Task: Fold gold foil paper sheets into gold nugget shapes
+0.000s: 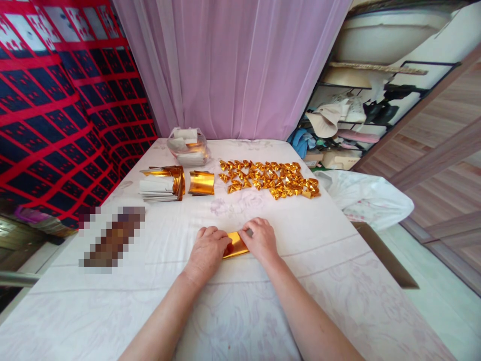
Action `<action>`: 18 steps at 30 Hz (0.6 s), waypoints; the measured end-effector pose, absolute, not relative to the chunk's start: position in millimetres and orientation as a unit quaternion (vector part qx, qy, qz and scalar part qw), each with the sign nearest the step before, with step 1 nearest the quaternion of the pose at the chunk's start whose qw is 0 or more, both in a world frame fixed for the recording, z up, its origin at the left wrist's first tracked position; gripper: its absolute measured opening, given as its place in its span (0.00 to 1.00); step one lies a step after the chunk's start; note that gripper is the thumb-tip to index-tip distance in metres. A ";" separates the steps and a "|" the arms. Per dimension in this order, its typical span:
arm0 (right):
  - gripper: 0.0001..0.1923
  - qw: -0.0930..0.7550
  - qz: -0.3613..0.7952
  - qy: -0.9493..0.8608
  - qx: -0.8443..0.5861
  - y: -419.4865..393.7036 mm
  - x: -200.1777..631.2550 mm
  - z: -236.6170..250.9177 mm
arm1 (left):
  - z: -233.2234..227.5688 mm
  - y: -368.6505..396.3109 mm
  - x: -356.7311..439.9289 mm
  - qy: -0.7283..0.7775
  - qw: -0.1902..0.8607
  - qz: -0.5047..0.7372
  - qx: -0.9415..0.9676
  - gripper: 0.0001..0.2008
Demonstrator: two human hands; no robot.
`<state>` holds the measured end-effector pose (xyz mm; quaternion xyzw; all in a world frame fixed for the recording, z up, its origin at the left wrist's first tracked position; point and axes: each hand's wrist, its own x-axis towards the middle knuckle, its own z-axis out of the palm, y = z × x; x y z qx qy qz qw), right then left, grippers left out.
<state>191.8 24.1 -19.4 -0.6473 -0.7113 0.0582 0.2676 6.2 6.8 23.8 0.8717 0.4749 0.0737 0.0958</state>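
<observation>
Both hands are down on the table in the lower middle of the frame, pressing on one gold foil sheet (236,244) that lies flat on the white floral tablecloth (285,311). The left hand (207,249) covers the sheet's left end with fingers curled over it, and the right hand (261,238) sits on the right end, fingertips pinned on the edge. So neither hand is lifting it, more like holding it flat against the cloth.

Further up the table, right of centre, there's a big spread of folded gold foil pieces (271,179), all small and crinkly, packed close together. To the left of those stands a curled gold foil sheet (201,182), and just beside it a stack of gold and white sheets (162,184). Behind that stack is a clear plastic bag (188,146) with more paper inside. A pink curtain (233,65) hangs at the back, and a cluttered shelf (361,100) fills the upper right.
</observation>
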 end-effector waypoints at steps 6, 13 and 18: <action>0.05 0.265 0.058 -0.711 -0.649 24.2 191.7 -18.6 | 21.3 5.1 6.7 0.471 0.119 0.061 0.872 0.10; 0.06 0.300 0.074 -0.712 -0.630 26.6 195.5 -24.1 | 21.0 1.2 6.5 0.480 0.102 0.067 0.869 0.11; 0.07 0.344 0.104 -0.713 -0.602 23.9 205.6 -26.1 | 21.3 -0.1 7.8 0.482 0.094 0.073 0.868 0.10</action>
